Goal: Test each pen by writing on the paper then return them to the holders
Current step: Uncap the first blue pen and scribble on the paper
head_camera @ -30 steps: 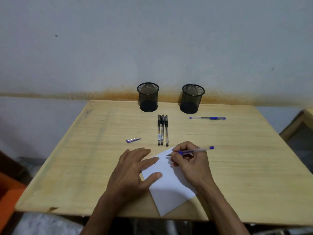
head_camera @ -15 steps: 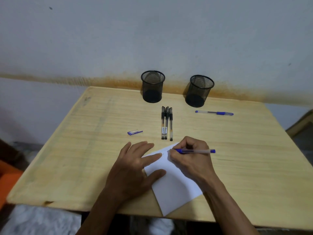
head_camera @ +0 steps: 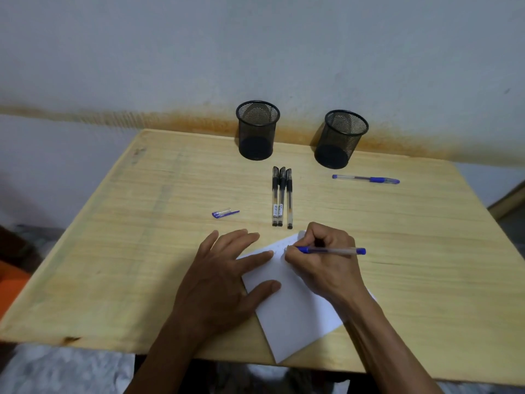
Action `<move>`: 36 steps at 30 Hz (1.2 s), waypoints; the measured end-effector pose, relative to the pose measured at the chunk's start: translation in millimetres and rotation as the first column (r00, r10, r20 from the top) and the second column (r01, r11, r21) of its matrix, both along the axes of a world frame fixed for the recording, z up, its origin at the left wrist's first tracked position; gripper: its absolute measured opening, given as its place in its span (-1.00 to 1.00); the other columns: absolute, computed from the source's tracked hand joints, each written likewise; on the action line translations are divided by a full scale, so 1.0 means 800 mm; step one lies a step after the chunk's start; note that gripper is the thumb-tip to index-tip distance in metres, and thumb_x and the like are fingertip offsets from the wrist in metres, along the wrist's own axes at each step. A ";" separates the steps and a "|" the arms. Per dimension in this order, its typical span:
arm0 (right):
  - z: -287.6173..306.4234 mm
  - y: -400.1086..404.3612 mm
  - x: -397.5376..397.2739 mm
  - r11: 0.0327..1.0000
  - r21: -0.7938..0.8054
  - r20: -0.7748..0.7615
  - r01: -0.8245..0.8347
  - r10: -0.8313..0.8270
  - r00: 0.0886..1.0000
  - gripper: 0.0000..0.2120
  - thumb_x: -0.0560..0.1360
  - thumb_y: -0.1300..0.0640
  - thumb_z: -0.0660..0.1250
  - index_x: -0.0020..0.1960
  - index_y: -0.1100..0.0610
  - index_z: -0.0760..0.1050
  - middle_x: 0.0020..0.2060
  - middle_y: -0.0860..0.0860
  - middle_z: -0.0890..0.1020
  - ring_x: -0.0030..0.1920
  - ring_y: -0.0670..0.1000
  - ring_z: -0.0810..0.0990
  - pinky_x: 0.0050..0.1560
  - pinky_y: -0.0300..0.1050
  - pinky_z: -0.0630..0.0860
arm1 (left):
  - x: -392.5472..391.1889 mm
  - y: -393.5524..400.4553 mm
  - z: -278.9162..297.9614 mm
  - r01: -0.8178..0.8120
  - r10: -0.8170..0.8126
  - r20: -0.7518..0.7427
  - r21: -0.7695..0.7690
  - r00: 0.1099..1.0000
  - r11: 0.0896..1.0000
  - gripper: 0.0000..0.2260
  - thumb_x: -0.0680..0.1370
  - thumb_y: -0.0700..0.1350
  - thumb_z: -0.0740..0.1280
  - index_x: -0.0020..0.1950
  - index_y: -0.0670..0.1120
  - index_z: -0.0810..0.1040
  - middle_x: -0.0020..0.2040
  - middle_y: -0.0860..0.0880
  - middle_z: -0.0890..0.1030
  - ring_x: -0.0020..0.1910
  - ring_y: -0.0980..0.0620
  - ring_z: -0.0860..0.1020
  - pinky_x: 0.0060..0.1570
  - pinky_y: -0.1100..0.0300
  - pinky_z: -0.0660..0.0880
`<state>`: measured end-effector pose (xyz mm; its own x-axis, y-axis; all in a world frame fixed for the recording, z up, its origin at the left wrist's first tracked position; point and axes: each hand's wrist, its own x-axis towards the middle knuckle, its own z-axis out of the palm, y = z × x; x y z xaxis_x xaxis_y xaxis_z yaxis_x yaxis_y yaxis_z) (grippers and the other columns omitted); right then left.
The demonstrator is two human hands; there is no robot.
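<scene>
right hand (head_camera: pixel 324 268) grip: pinching blue pen (head_camera: pixel 331 250), tip on paper (head_camera: pixel 295 311) | left hand (head_camera: pixel 221 282) grip: flat, fingers spread, pressing paper | surface (head_camera: pixel 113 265): wooden

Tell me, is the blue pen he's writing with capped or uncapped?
Uncapped. The blue pen in the right hand shows a bare tip on the paper, and a loose blue cap lies on the table.

Blue pen (head_camera: pixel 331 250) (uncapped) on white paper (head_camera: pixel 295 305)

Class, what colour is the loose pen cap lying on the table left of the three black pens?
Blue and clear plastic pen cap, seen in the head view.
</scene>
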<state>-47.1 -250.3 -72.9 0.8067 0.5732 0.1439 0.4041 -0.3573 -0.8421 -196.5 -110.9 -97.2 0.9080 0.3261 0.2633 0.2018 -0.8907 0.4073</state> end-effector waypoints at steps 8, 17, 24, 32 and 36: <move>0.001 0.001 -0.002 1.000 0.006 -0.057 0.024 -0.024 0.998 -0.79 0.25 0.28 0.49 -0.42 0.22 0.45 -0.50 0.02 0.52 -0.45 -0.14 0.41 -0.44 -0.29 0.31 | 0.000 -0.001 0.000 -0.002 0.002 -0.003 -0.003 1.000 1.000 -0.57 0.47 0.36 0.26 0.23 0.20 0.59 0.37 0.07 0.52 0.40 0.03 0.43 0.41 -0.15 0.27; 0.005 -0.001 -0.002 1.000 0.019 -0.092 0.013 -0.011 0.996 -0.81 0.27 0.32 0.48 -0.39 0.25 0.46 -0.52 -0.01 0.51 -0.46 -0.15 0.40 -0.46 -0.29 0.32 | 0.000 -0.002 0.002 -0.005 0.005 0.001 -0.009 1.000 1.000 -0.57 0.47 0.36 0.27 0.23 0.19 0.60 0.37 0.06 0.53 0.40 0.02 0.43 0.41 -0.16 0.28; 0.006 -0.001 -0.002 1.000 -0.002 -0.052 0.009 -0.009 0.999 -0.80 0.25 0.31 0.47 -0.40 0.25 0.44 -0.50 0.06 0.52 -0.46 -0.14 0.39 -0.48 -0.26 0.30 | 0.000 -0.001 0.001 -0.004 0.004 -0.006 -0.014 1.000 1.000 -0.56 0.47 0.37 0.26 0.24 0.20 0.60 0.37 0.07 0.52 0.40 0.03 0.42 0.41 -0.16 0.27; 0.005 -0.002 -0.003 0.999 0.025 -0.081 0.022 -0.020 0.996 -0.84 0.27 0.34 0.45 -0.38 0.27 0.47 -0.51 -0.04 0.51 -0.46 -0.17 0.42 -0.48 -0.33 0.31 | 0.000 -0.002 0.002 -0.008 0.008 -0.002 -0.020 1.000 1.000 -0.57 0.46 0.36 0.28 0.23 0.20 0.59 0.37 0.07 0.53 0.40 0.03 0.43 0.42 -0.15 0.27; 0.004 -0.002 -0.003 0.999 0.019 -0.063 0.026 -0.025 0.998 -0.83 0.26 0.33 0.45 -0.40 0.25 0.46 -0.52 -0.03 0.51 -0.47 -0.16 0.40 -0.49 -0.31 0.30 | 0.000 -0.001 0.002 -0.009 0.009 0.002 -0.015 1.000 1.000 -0.56 0.46 0.37 0.26 0.23 0.20 0.60 0.37 0.07 0.52 0.40 0.03 0.42 0.41 -0.15 0.27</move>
